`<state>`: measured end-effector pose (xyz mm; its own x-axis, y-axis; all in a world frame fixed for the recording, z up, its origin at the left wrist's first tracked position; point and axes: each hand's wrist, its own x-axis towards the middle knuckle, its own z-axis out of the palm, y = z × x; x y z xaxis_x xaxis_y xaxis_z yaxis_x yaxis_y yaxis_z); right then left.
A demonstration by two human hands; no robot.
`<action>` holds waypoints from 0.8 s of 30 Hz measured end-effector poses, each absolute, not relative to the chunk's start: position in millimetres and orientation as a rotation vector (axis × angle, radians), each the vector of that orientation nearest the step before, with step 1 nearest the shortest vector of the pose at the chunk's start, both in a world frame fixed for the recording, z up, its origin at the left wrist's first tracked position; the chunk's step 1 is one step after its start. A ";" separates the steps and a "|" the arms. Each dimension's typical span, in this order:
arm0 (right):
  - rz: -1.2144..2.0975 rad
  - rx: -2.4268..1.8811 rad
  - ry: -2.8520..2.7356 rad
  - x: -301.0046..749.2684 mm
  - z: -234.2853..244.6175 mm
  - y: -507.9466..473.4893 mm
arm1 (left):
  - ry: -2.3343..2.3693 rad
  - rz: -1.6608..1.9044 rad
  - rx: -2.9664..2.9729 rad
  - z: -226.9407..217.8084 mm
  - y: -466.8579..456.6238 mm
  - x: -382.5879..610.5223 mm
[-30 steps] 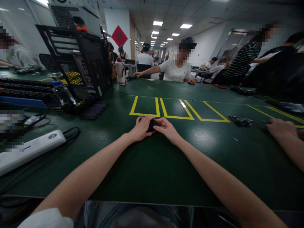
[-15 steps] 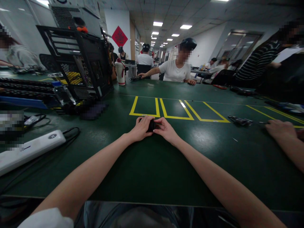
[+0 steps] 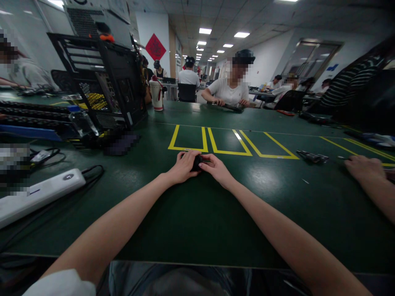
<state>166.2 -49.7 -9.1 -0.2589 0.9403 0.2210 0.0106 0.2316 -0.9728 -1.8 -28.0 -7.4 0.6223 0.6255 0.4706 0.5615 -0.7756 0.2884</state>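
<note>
A small black object sits between my two hands on the green tabletop, just in front of the yellow tape outlines. My left hand is wrapped over its left side and top, covering most of it, so its kind cannot be made out. From the other side my right hand pinches its right edge between thumb and fingers. The right fingertips are partly hidden behind the object.
A white power strip with black cables lies at the left, below a black computer case and a plastic bottle. Metal tools lie to the right, near another person's hand. A white cup stands farther back.
My right thumb and fingers have shifted slightly on the black object; my left hand stays put. Across the table, a person has drawn a dark item in front of their body with both hands.
</note>
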 end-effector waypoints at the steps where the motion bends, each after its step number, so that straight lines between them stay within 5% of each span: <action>1: 1.198 -0.917 -1.526 166.3 -8.9 -50.3 | 1.001 0.857 2.726 -7.3 -28.2 -1.9; 24: 1.141 -0.886 -1.501 165.7 -8.2 -51.9 | 0.983 0.867 2.738 -6.2 -29.3 -2.4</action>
<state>165.7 -51.9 -8.2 -0.2207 0.9340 0.2810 -0.0211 0.2834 -0.9588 -2.4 -29.3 -6.2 0.6281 0.6130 0.4793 0.5523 -0.7851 0.2804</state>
